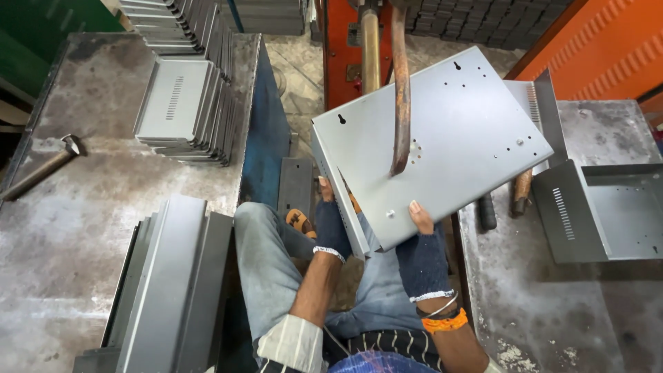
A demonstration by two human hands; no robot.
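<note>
Head view, read left to right. On the left desk [90,228] a hammer [43,168] lies at 9 o'clock from the frame centre. Just right of it, at 11 o'clock, stands a stack of grey vented metal covers [183,110]. A second bundle of folded grey sheet-metal pieces [169,283] leans at 7 o'clock on the near corner of the same desk.

At centre, the grey sheet-metal panel [435,138] is held tilted in the air between the two desks, its near corner lowest. The left hand [330,224], in a dark fingerless glove, is clamped on the panel's folded left edge at 7 o'clock from the panel's middle. The right hand [421,242], gloved alike, grips the near lower edge at 6 o'clock, with the thumb pressed on the top face. The hands are apart, each closed on the panel.

A curved copper-coloured welding arm [400,90] comes down from 12 o'clock and meets the panel's top face near a cluster of small holes; it crosses in front of the panel's upper part. An orange machine body [345,41] stands behind it.

On the right desk [552,311], at 3 o'clock, an open grey metal box with a vented wall [608,211] lies just beside the panel's right corner.
</note>
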